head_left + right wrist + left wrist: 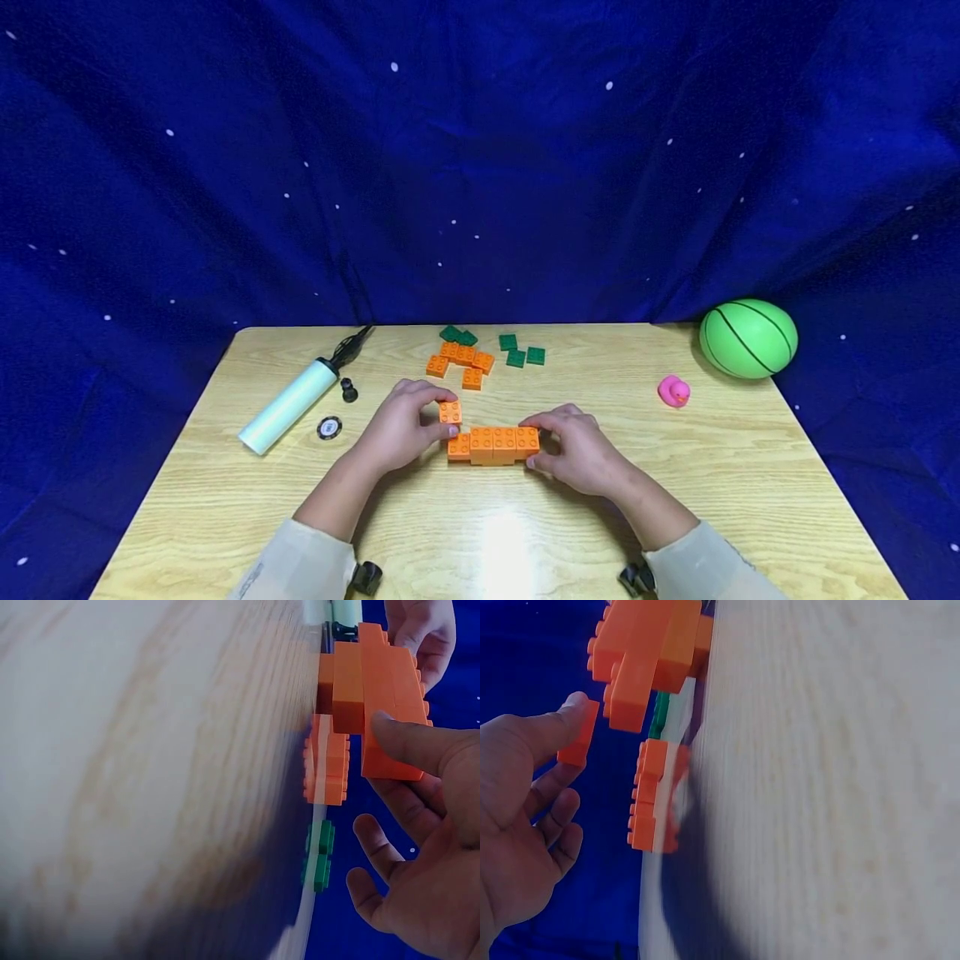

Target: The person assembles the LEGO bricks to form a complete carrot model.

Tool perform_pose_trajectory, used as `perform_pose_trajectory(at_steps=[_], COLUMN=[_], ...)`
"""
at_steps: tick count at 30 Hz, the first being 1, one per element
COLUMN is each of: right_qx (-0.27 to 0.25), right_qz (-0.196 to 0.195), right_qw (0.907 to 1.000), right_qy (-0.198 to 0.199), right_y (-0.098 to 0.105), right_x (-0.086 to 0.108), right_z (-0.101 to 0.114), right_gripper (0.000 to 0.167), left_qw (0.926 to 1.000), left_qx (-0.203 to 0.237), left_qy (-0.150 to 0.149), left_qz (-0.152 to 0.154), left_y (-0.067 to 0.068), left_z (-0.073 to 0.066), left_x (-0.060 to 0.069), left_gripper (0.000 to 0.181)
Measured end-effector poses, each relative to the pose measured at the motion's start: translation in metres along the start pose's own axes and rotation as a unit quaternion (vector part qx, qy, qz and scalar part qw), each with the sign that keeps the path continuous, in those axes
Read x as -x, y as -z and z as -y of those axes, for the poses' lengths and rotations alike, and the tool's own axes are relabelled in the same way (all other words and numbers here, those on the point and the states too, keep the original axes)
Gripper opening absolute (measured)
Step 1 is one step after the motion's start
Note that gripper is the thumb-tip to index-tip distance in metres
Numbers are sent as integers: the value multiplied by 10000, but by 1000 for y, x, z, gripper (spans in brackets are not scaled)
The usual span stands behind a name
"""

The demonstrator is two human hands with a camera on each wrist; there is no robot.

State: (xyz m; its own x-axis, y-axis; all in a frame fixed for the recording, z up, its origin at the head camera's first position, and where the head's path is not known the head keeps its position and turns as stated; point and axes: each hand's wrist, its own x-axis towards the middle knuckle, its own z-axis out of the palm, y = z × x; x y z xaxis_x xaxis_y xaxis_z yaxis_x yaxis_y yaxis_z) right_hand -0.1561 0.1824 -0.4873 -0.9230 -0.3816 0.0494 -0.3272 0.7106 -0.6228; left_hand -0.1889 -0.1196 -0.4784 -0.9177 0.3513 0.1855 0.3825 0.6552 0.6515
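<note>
My left hand (400,427) pinches a single orange brick (450,412) with four studs between thumb and fingers. That brick is apart from the orange brick build (492,446), close above its left end. In the left wrist view a gap shows between the held brick (579,742) and the build (637,645). My right hand (577,451) grips the build's right end, thumb on the near side and fingers on the far side. The right wrist view shows the build (390,705) in stepped layers, narrower toward the table, its upper row overhanging.
Several loose orange bricks (472,379) lie beyond the hands, with several green bricks (516,358) behind them. To the left are a hand pump (291,406), a black pawn-like piece (348,390) and a poker chip (329,427). A pink rubber duck (674,391) and green ball (748,338) sit right.
</note>
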Motion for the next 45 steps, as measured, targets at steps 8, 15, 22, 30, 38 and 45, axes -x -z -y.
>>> perform_pose_trajectory(at_steps=[8,15,22,30,38,45], right_qx=[-16,16,57,73,42,24], right_qz=[-30,-18,-50,-48,-26,-60], right_qw=[9999,10000,9998,9997,9999,9999], right_qy=[94,84,193,222,131,113], right_y=[0,-1,-1,-1,-1,-1], right_x=[0,0,0,0,0,1], right_z=[-1,0,0,0,2,2], right_gripper=[47,47,46,45,45,45], left_qw=[9997,9990,9987,9943,9806,9802], left_qx=[106,257,359,997,1830,1827], left_qy=[-191,-119,-26,45,342,504], left_qz=[112,334,368,362,618,581], left_y=[-2,-5,-12,-18,-22,-24], left_z=[-7,-11,-11,-7,-4,-4], left_x=[15,24,29,30,29,29], left_gripper=[38,38,38,35,32,30])
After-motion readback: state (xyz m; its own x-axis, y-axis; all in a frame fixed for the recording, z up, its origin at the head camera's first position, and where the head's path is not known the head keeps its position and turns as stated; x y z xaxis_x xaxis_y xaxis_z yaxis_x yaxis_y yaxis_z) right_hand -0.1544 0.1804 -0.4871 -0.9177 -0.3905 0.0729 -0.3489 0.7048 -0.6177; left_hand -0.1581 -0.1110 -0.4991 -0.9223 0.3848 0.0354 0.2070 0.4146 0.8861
